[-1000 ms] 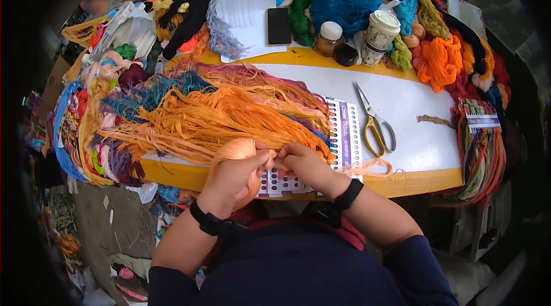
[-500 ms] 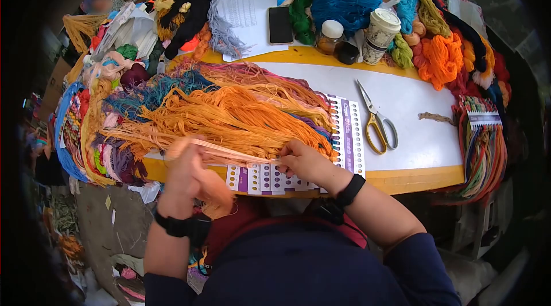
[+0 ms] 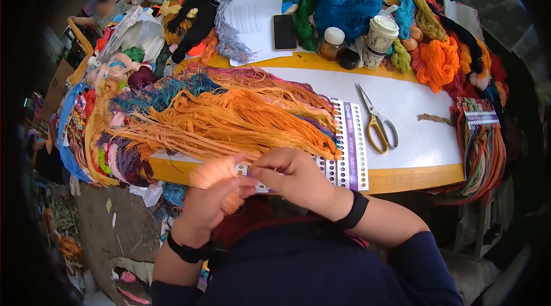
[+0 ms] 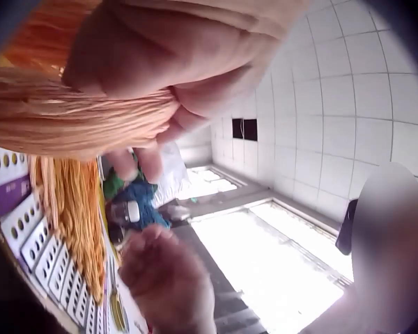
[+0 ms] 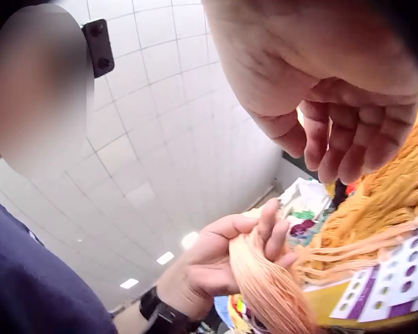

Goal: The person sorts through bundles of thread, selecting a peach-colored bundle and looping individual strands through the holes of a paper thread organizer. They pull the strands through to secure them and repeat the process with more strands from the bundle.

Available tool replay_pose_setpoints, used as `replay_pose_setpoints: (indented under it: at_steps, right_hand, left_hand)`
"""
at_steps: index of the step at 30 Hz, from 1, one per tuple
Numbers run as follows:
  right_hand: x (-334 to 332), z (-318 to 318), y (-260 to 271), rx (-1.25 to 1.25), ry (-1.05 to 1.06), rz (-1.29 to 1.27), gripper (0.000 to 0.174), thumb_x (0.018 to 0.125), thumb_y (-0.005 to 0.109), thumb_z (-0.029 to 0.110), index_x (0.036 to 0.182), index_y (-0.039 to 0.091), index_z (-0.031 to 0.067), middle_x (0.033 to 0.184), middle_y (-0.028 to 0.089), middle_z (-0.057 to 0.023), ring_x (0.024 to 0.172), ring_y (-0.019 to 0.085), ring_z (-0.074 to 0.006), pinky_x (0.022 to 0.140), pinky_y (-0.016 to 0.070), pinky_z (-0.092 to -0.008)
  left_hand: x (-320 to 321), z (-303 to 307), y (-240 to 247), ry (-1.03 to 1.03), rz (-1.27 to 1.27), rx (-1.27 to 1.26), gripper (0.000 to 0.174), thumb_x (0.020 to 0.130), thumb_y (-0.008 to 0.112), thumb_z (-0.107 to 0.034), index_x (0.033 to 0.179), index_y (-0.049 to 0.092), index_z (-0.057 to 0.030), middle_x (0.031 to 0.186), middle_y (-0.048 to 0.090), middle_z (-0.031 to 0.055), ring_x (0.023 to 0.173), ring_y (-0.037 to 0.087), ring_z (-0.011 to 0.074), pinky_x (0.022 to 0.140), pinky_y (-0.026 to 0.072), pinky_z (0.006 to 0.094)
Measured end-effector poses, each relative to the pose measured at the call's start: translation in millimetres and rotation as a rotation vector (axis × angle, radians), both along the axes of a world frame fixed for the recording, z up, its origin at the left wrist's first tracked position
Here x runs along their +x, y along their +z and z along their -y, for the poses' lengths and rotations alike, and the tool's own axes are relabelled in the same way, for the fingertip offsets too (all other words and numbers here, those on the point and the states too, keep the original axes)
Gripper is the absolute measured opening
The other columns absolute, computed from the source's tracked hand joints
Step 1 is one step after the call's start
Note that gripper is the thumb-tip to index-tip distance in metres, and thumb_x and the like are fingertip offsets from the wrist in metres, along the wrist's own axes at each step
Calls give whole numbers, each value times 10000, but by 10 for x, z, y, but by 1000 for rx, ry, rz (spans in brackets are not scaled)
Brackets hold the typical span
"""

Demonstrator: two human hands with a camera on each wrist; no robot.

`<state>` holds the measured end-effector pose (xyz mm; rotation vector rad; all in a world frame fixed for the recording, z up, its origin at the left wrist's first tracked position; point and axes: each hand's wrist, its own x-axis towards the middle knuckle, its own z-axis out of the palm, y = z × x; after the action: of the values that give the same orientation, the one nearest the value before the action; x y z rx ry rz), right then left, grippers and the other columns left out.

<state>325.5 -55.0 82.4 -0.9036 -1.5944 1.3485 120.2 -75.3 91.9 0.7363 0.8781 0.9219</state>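
Note:
A peach thread skein is looped around my left hand, whose fingers grip it above the table's front edge. The left wrist view shows the bundled skein against the palm and fingers. My right hand is close beside the left fingertips, its fingers bent. No thread is visible between the fingers of this hand in the right wrist view, and a fine strand there cannot be ruled out. Behind both hands, orange and peach thread bundles lie attached to white-and-purple punched cards.
Gold-handled scissors lie right of the cards. Behind are a phone, a lidded jar, a patterned cup and papers. Coloured yarn is heaped around; a threaded card hangs at the right edge.
My left hand swung out left with strands stretched toward the right hand, then came back. The right hand has moved left off the cards, and the stretched strands are no longer seen between the hands.

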Motion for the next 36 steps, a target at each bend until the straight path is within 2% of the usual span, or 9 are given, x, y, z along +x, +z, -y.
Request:
replay_pose_setpoints:
  at_steps: [4, 6, 8, 15, 18, 20, 24, 26, 36]
  right_hand:
    - [-146, 86, 51, -299, 44, -125, 132, 867, 619, 71, 939, 663, -30, 835, 633, -73, 706, 609, -120, 623, 492, -230]
    - [-147, 82, 20, -284, 39, -111, 127, 864, 620, 54, 935, 656, -45, 853, 628, -75, 683, 607, -129, 609, 500, -227]
    - [-137, 65, -52, -537, 127, -288, 113, 861, 623, 49, 914, 659, -43, 840, 627, -67, 703, 608, -119, 642, 502, -231]
    - [-107, 90, -7, -419, 30, -335, 116, 843, 618, 27, 911, 668, -53, 885, 663, -96, 844, 623, -130, 748, 492, -228]
    - [-94, 99, -16, -421, 61, -324, 132, 838, 611, 14, 930, 666, -63, 1013, 655, -114, 897, 619, -138, 782, 496, -233]
    - [-108, 109, -64, -521, 30, -330, 133, 820, 626, 40, 892, 679, -58, 966, 656, -96, 828, 602, -103, 742, 489, -231]
    - [-107, 121, -2, -565, 23, -383, 134, 825, 624, 43, 899, 678, -54, 931, 664, -74, 816, 596, -92, 745, 489, -229]
    - [-121, 120, -4, -510, 8, -410, 138, 835, 617, 49, 904, 677, -54, 857, 668, -55, 784, 596, -86, 734, 490, -225]
    - [-129, 102, -43, -496, 38, -236, 157, 834, 642, 78, 912, 680, -53, 829, 651, -54, 799, 585, -92, 740, 473, -234]
  left_hand:
    - [134, 47, -37, -66, 36, 68, 502, 872, 535, -2, 1351, 387, 17, 1216, 531, 137, 1032, 593, 207, 850, 539, 333]
    - [162, 64, -30, -87, 13, 74, 507, 879, 527, -5, 1362, 377, 17, 1238, 516, 137, 1046, 582, 199, 838, 541, 330]
    - [180, 84, -40, -112, -25, 125, 508, 881, 528, -7, 1365, 376, 17, 1248, 510, 137, 1024, 592, 202, 837, 541, 331]
    - [74, 67, 7, -111, -7, 89, 476, 875, 541, -23, 1325, 411, 63, 1161, 571, 130, 973, 616, 168, 694, 555, 264]
    - [110, 90, 117, -96, -141, 74, 462, 871, 539, -35, 1304, 426, 79, 1128, 592, 130, 961, 627, 165, 606, 546, 232]
    - [110, 83, 98, -55, -115, 30, 465, 850, 519, -18, 1298, 426, 71, 1037, 634, 153, 796, 656, 159, 555, 543, 226]
    - [135, 88, 89, -28, -29, 29, 459, 853, 513, -15, 1294, 424, 78, 1053, 629, 153, 847, 659, 172, 580, 557, 240]
    - [119, 87, 67, -69, -79, 92, 445, 882, 501, -59, 1303, 432, 70, 1127, 590, 146, 955, 633, 206, 626, 555, 252]
    - [190, 92, 34, -52, -154, 107, 439, 863, 510, -2, 1297, 456, 40, 1110, 586, 106, 929, 608, 162, 677, 566, 271]
